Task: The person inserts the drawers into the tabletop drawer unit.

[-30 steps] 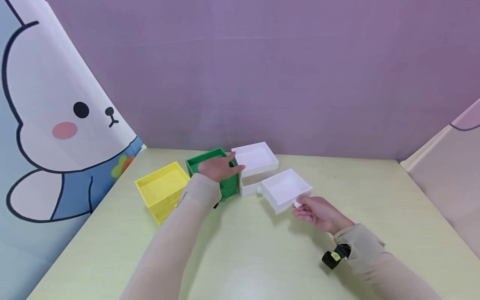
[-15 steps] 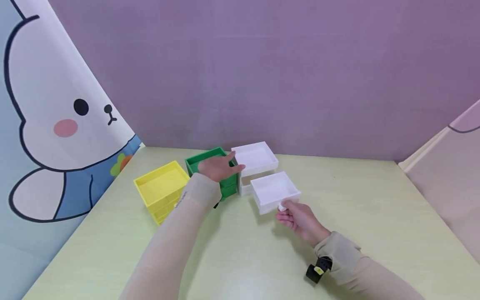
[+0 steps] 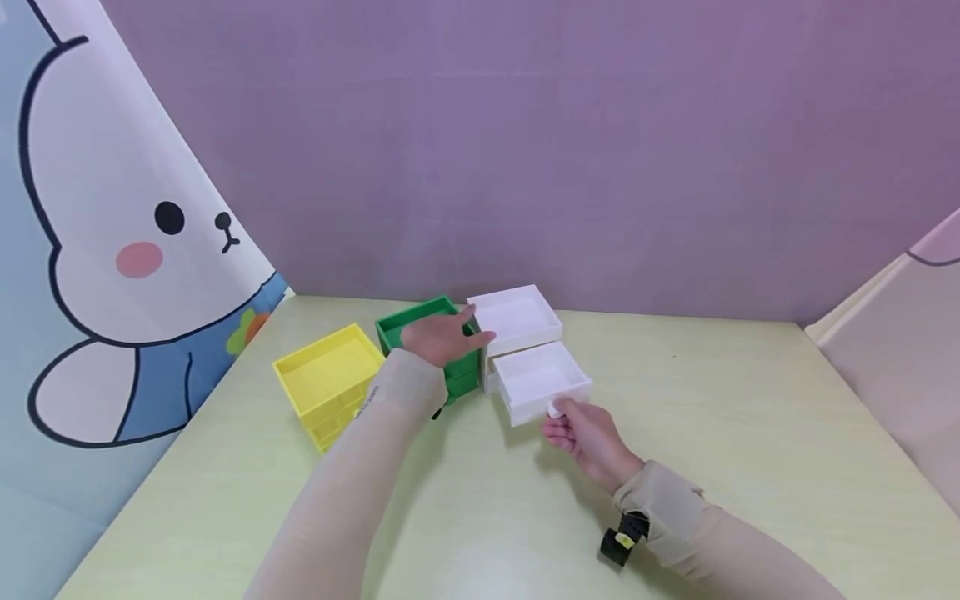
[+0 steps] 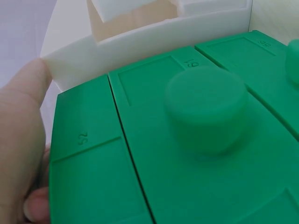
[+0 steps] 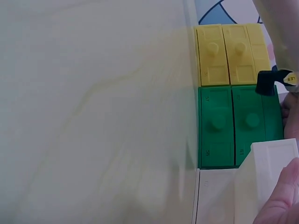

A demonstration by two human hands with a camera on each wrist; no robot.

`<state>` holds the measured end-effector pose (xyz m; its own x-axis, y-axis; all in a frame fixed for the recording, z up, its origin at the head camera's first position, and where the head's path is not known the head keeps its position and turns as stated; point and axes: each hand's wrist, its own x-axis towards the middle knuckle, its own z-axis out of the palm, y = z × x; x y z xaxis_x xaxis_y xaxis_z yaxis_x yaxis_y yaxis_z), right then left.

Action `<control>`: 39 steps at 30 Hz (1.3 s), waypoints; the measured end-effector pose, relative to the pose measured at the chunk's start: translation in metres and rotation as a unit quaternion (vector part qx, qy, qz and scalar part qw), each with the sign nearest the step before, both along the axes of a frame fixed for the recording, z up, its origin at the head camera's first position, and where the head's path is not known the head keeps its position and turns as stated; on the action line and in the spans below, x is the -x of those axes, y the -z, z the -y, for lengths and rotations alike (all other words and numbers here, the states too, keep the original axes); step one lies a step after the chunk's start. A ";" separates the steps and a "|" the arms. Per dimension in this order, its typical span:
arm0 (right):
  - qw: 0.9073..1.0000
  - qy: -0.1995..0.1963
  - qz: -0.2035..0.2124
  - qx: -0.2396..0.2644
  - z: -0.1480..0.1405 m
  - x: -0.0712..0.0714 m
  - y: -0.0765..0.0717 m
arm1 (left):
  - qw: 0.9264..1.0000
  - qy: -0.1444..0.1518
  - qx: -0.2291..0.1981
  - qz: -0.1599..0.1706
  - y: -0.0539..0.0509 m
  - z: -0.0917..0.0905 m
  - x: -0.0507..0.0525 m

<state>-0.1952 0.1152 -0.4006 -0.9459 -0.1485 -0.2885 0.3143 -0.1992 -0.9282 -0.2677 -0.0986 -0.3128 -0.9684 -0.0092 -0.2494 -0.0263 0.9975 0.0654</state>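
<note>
My right hand [image 3: 591, 440] pinches the knob of a small white drawer [image 3: 542, 382]. The drawer is level in front of the white drawer cabinet [image 3: 517, 321], its rear at the cabinet's upper opening; how far it is inside cannot be told. My left hand [image 3: 437, 337] lies over the green drawer cabinet [image 3: 462, 377], index finger and thumb stretched to the white cabinet's left side. In the left wrist view, a straight digit [image 4: 29, 86] touches the white cabinet's corner beside the green drawer fronts [image 4: 140, 154]. Its other fingers are mostly hidden.
A yellow drawer cabinet [image 3: 330, 375] stands left of the green one, partly behind my left forearm. All stand on a pale wooden table [image 3: 720, 400]. A purple backdrop [image 3: 600, 167] rises behind, and a cartoon-printed cloth [image 3: 97, 317] hangs at the left.
My right hand has carried the white drawer leftward to the opening of the white cabinet. The gap behind the drawer has narrowed. My left hand stays in place.
</note>
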 end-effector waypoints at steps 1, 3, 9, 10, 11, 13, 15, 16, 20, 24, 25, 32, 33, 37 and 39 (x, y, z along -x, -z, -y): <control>1.000 0.001 0.000 0.001 0.001 0.001 0.001 | 1.000 -0.001 0.001 -0.001 0.001 0.000 0.000; 1.000 0.004 0.002 0.000 0.002 0.004 0.002 | 1.000 -0.002 0.003 -0.002 0.002 -0.001 0.001; 1.000 0.005 -0.001 0.008 0.005 0.009 0.005 | 1.000 -0.003 0.002 -0.005 0.004 -0.001 0.003; 1.000 0.006 -0.003 0.010 0.005 0.010 0.005 | 1.000 -0.003 0.000 -0.005 0.004 -0.001 0.004; 1.000 0.008 -0.005 0.012 0.005 0.010 0.005 | 1.000 -0.003 -0.001 -0.005 0.003 -0.001 0.004; 1.000 0.010 -0.008 0.014 0.006 0.012 0.005 | 1.000 -0.004 -0.004 -0.004 0.002 -0.001 0.006; 1.000 0.014 -0.008 0.016 0.007 0.013 0.005 | 1.000 -0.007 -0.008 -0.003 0.001 0.000 0.007; 1.000 0.017 -0.008 0.017 0.008 0.013 0.005 | 1.000 -0.009 -0.010 -0.002 0.001 0.001 0.008; 1.000 0.022 -0.008 0.018 0.009 0.013 0.008 | 1.000 -0.015 -0.015 0.002 0.000 0.002 0.010; 0.999 0.029 -0.010 0.024 0.008 0.014 0.011 | 1.000 -0.015 -0.015 0.001 0.000 0.001 0.011; 0.999 0.030 -0.009 0.025 0.007 0.014 0.011 | 1.000 -0.015 -0.015 0.001 0.000 0.000 0.012; 1.000 0.013 -0.004 0.018 0.002 0.018 0.013 | 1.000 -0.019 -0.009 0.002 0.000 -0.001 0.013; 1.000 0.007 -0.004 0.017 0.002 0.020 0.012 | 1.000 -0.020 -0.009 0.002 0.001 -0.001 0.013; 1.000 -0.011 -0.002 0.010 0.001 0.025 0.014 | 1.000 -0.020 -0.008 0.003 0.003 -0.002 0.015; 1.000 -0.015 -0.001 0.008 0.001 0.027 0.015 | 1.000 -0.021 -0.009 0.005 0.004 -0.003 0.017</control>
<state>-0.2220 0.1138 -0.4157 -0.9419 -0.1810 -0.2831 0.3176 -0.2051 -0.9258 -0.2844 -0.0958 -0.3171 -0.9647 -0.0459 -0.2593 -0.0696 0.9941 0.0830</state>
